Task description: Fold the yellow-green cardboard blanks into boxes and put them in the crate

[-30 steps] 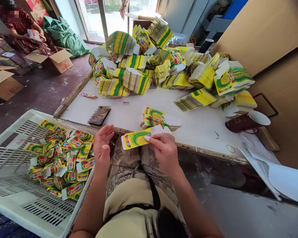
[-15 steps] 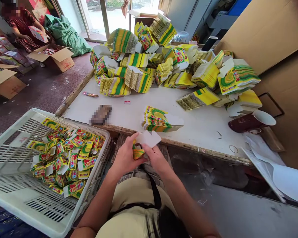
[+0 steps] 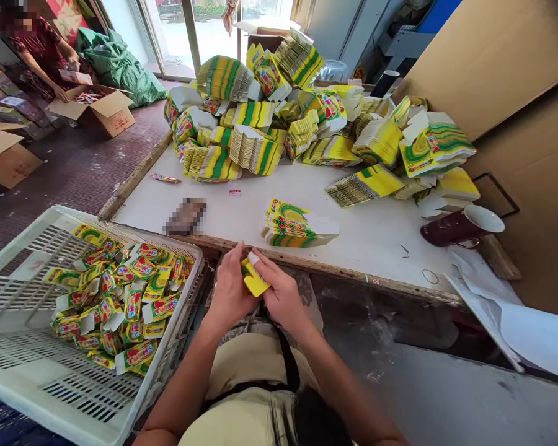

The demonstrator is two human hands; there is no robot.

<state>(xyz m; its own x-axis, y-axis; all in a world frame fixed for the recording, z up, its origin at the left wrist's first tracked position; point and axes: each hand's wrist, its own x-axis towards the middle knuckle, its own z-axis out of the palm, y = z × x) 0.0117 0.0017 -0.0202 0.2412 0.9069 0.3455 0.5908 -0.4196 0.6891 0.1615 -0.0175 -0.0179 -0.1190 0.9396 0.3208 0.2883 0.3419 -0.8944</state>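
Observation:
Between my two hands, just in front of the table's near edge, is a small yellow and green cardboard box (image 3: 256,280). My left hand (image 3: 232,286) wraps round its left side. My right hand (image 3: 281,291) grips the right side, fingers over the top; parts of the box are hidden by them. Beyond my hands, a short stack of flat printed cartons (image 3: 288,224) lies on the white table (image 3: 223,214). To my left, a white plastic crate (image 3: 69,371) holds many small folded boxes (image 3: 132,303) of the same print.
Bundles of flat cartons (image 3: 255,145) are heaped along the table's back. A dark mug (image 3: 456,228) lies on its side at right, beside white sheets (image 3: 534,334). A blurred-out object (image 3: 186,217) lies near the crate. Far left, a person (image 3: 41,56) works at an open cardboard box (image 3: 105,118).
The box's white flap, sticking up before, is folded down, and the box is turned to show its yellow face. My right hand has moved left, closer to my left hand.

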